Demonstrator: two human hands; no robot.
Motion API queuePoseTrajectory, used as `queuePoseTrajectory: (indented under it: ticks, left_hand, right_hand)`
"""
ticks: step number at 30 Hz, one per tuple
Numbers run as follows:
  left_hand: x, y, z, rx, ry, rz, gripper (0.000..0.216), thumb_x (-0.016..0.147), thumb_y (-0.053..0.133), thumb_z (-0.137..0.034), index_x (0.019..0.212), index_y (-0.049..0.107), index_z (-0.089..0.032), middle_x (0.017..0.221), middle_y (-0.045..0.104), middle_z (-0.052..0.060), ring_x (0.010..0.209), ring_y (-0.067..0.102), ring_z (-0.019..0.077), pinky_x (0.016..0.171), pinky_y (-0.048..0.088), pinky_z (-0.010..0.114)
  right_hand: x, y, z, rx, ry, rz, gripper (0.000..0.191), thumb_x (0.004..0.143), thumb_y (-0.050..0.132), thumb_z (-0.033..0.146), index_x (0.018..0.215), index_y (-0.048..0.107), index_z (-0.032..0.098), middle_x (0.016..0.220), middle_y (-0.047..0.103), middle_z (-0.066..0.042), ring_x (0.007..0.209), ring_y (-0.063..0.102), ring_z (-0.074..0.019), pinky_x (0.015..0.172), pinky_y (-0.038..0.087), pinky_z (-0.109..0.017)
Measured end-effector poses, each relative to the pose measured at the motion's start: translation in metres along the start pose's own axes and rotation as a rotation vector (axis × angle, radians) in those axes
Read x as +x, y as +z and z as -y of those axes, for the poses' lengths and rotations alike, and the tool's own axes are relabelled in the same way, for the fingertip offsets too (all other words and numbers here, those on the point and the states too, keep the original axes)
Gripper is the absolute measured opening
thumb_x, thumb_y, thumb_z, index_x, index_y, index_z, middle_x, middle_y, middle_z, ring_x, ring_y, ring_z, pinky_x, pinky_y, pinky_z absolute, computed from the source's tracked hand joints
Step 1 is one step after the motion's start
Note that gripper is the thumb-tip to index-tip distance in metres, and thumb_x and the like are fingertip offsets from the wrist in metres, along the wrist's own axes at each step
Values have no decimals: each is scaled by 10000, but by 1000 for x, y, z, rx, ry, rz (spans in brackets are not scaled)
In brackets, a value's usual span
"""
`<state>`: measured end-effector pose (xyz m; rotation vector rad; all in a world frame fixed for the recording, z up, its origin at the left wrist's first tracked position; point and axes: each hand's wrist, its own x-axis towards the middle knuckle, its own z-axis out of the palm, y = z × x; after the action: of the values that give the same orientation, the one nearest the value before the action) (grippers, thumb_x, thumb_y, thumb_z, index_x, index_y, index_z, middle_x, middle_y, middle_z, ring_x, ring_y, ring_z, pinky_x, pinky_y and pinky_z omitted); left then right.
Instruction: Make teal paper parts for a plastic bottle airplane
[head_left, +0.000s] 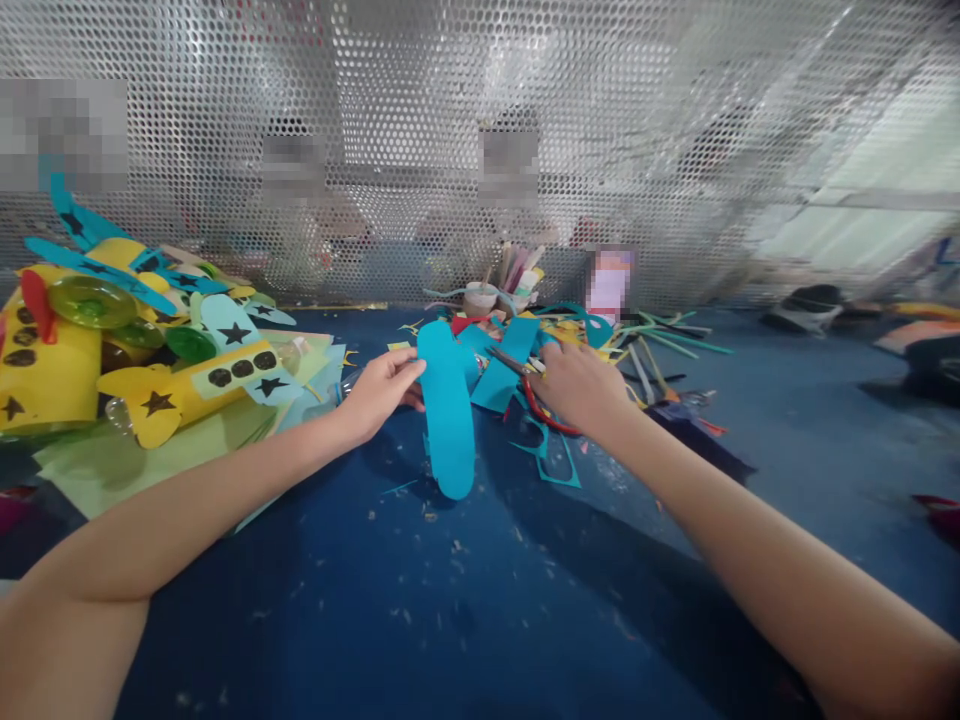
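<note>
My left hand [386, 390] pinches the edge of a long, round-ended blue paper cutout [450, 420], held upright above the blue table. My right hand [581, 385] is closed over the red-handled scissors [538, 405]; its fingers partly hide the handles. The blades point left, across a rectangular blue paper piece [508, 370]. Just below the scissors lies a blue paper offcut [559, 460] with cut-out openings.
Yellow toy planes [202, 390] with blue wings and black stars stand at left on green paper sheets [82, 470]. Behind my hands are a white cup [480, 298], paper scraps and thin green sticks [675, 330]. A perforated metal screen [420, 110] rises behind the table.
</note>
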<state>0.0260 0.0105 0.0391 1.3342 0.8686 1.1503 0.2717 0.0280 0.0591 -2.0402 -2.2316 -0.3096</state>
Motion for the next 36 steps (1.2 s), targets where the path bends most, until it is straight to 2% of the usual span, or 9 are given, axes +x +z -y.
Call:
queuePoseTrajectory:
  ticks: [2, 5, 8, 10, 12, 17, 23, 30, 36]
  left_hand:
    - [1, -2, 1, 11, 8, -21, 149, 811, 632, -331, 845, 639, -186, 658, 637, 19, 546, 595, 124, 471, 467, 205]
    - [4, -6, 1, 40, 46, -69, 185, 839, 611, -333, 925, 648, -172, 679, 633, 29, 557, 583, 129, 477, 472, 218]
    - [6, -9, 2, 77, 76, -116, 228, 853, 595, -319, 1006, 632, -155, 707, 626, 31, 571, 579, 137, 499, 486, 240]
    - [6, -8, 4, 91, 96, -125, 217, 846, 605, -309, 1002, 627, -160, 720, 624, 23, 594, 589, 140, 538, 504, 254]
    - [4, -5, 6, 94, 121, -82, 184, 845, 605, -319, 951, 632, -171, 724, 630, 17, 643, 612, 151, 606, 528, 276]
    - [-5, 6, 18, 77, 100, 81, 177, 851, 575, -332, 880, 640, -170, 798, 687, 40, 708, 656, 165, 725, 556, 324]
    - [-11, 9, 31, -40, -31, 102, 260, 834, 596, -396, 897, 627, -146, 828, 700, 68, 721, 678, 177, 722, 565, 320]
    - [-11, 9, 33, 74, 28, 115, 289, 804, 649, -440, 814, 598, -156, 727, 633, 10, 688, 646, 144, 691, 572, 284]
    - [-10, 9, 35, 177, 55, 114, 304, 831, 606, -403, 661, 498, -176, 616, 498, -32, 642, 600, 128, 661, 570, 280]
  right_hand:
    - [-9, -2, 15, 262, -239, -127, 464, 833, 583, 269, 1279, 508, 164, 1098, 645, -150, 1026, 610, -289, 846, 488, -417]
    - [-22, 3, 34, 639, -625, -92, 456, 832, 573, 228, 1283, 522, 263, 1097, 626, -63, 905, 619, -179, 816, 506, -326]
    - [-30, 13, 46, 814, -771, -80, 261, 867, 529, 242, 1095, 655, 255, 946, 622, -38, 779, 588, -146, 735, 501, -306]
    - [-31, 19, 49, 941, -708, -120, 153, 859, 573, 317, 881, 687, 217, 741, 564, -6, 654, 526, -132, 649, 473, -292]
    - [-30, 24, 51, 1060, -548, -154, 225, 819, 633, 404, 721, 642, 201, 614, 465, 32, 565, 436, -114, 577, 423, -278]
    - [-24, 34, 51, 1217, -256, -198, 306, 797, 644, 437, 639, 544, 195, 611, 436, 46, 577, 404, -104, 581, 377, -274]
    - [-21, 43, 49, 1166, -264, -230, 264, 801, 651, 370, 660, 509, 198, 668, 447, 34, 620, 409, -111, 610, 367, -284]
    - [-24, 49, 50, 1111, -308, -283, 275, 810, 663, 359, 674, 476, 210, 666, 418, 27, 641, 404, -128, 602, 362, -293]
    - [-28, 47, 51, 1183, -295, -279, 209, 847, 627, 355, 973, 541, 212, 687, 392, 36, 615, 404, -123, 542, 356, -274]
